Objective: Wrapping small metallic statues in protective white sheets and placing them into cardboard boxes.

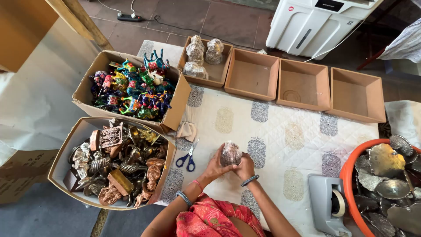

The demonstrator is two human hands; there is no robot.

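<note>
At lower centre of the frame, the left hand [213, 168] and right hand [244, 167] cup a small clear-plastic-wrapped figurine [230, 153] just above the quilted white tabletop cloth [280, 131], fingers clamped around it from both sides to keep the wrapping tight, blue-handled scissors [187, 157] lying just left.

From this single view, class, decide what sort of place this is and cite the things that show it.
Probably a handicraft packing workspace: cartons of painted figurines and metal figurines, a row of small cardboard boxes, a tape dispenser, and both hands around a wrapped item.
</note>
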